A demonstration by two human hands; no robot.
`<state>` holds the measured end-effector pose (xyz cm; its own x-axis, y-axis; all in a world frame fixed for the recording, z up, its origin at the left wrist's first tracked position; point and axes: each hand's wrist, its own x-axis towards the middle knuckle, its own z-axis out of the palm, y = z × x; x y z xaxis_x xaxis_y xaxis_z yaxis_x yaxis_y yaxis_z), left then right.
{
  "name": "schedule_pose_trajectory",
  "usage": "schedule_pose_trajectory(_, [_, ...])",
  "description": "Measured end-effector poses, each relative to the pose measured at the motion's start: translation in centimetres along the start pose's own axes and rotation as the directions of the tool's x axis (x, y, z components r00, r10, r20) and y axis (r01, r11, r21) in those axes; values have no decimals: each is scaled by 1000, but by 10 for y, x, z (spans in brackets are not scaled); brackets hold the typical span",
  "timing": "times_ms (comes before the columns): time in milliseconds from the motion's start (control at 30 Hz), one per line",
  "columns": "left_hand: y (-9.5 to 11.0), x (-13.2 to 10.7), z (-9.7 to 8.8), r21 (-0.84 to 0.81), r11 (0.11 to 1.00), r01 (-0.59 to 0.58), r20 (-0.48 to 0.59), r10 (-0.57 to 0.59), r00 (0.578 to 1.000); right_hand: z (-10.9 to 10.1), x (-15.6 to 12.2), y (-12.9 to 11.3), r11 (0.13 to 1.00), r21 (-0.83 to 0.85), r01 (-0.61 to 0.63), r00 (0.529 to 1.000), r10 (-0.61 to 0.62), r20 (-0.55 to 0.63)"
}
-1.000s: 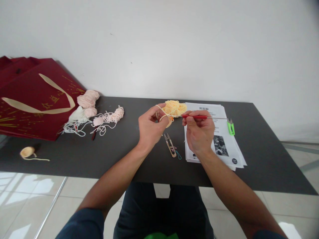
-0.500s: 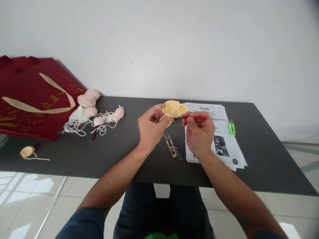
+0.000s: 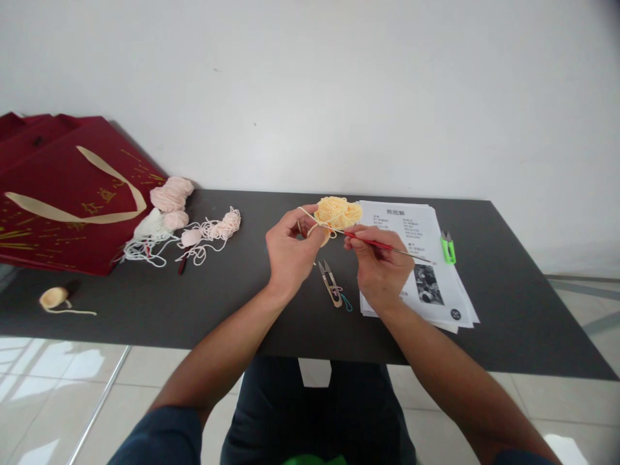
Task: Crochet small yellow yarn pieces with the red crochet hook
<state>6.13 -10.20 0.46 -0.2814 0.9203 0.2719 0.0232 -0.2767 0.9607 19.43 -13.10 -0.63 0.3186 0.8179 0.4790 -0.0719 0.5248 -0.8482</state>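
My left hand (image 3: 289, 252) is closed, pinching a small piece of orange crochet work with a yellow yarn strand looped over its fingers. My right hand (image 3: 380, 265) is closed on a red-handled crochet hook (image 3: 382, 245), whose tip points left into the work and whose metal end slants down to the right. A ball of yellow yarn (image 3: 338, 211) lies on the dark table (image 3: 508, 310) just behind both hands. Small thread snips (image 3: 330, 281) lie on the table between my wrists.
A stack of printed sheets (image 3: 426, 258) lies under my right hand, with green snips (image 3: 448, 248) at its right edge. Pink and white yarn (image 3: 188, 223) sits at the left by a red bag (image 3: 62, 194). A small tan crochet piece (image 3: 54, 297) lies near the front left edge.
My right hand has shifted left and down toward my left hand, and the hook has tilted from level to slanting down to the right. My left hand stays in place.
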Motion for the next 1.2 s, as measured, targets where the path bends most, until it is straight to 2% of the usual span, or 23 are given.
schedule_pose_trajectory(67, [-2,2,0,-33,999,29,-8,-29,1000,-1,-3,3,994,-73,82,996,-79,36])
schedule_pose_trajectory(133, [-4,4,1,-134,987,90,-1,-91,996,-3,-4,7,971,-153,184,982,-173,82])
schedule_pose_trajectory(233, [-6,7,1,-316,930,189,30,-189,981,-6,-3,16,907,-215,363,928,-332,167])
schedule_pose_trajectory(333, [-3,10,1,-428,858,285,108,-265,958,-9,-1,22,870,-238,432,895,-379,236])
schedule_pose_trajectory(433, [1,13,-2,-498,766,406,241,-327,914,-9,0,24,878,-218,427,897,-380,224])
schedule_pose_trajectory(500, [4,16,-4,-528,708,469,322,-345,882,-8,0,23,907,-179,382,916,-346,204])
schedule_pose_trajectory(633, [8,20,-8,-515,668,538,411,-358,838,-3,3,19,990,-15,143,983,-140,118])
schedule_pose_trajectory(733, [7,20,-9,-471,708,526,416,-348,840,-3,8,15,993,111,-34,998,27,57])
schedule_pose_trajectory(833, [4,19,-9,-401,790,463,378,-318,870,-7,15,12,989,127,-81,995,72,74])
schedule_pose_trajectory(933, [1,18,-8,-319,861,396,310,-300,902,-11,20,9,998,58,-8,995,3,96])
schedule_pose_trajectory(1100, [-1,14,-5,-164,952,259,190,-228,955,-13,17,4,973,-105,206,970,-188,154])
schedule_pose_trajectory(1200, [-1,11,-5,-98,982,161,157,-145,977,-13,14,1,965,-155,213,971,-192,140])
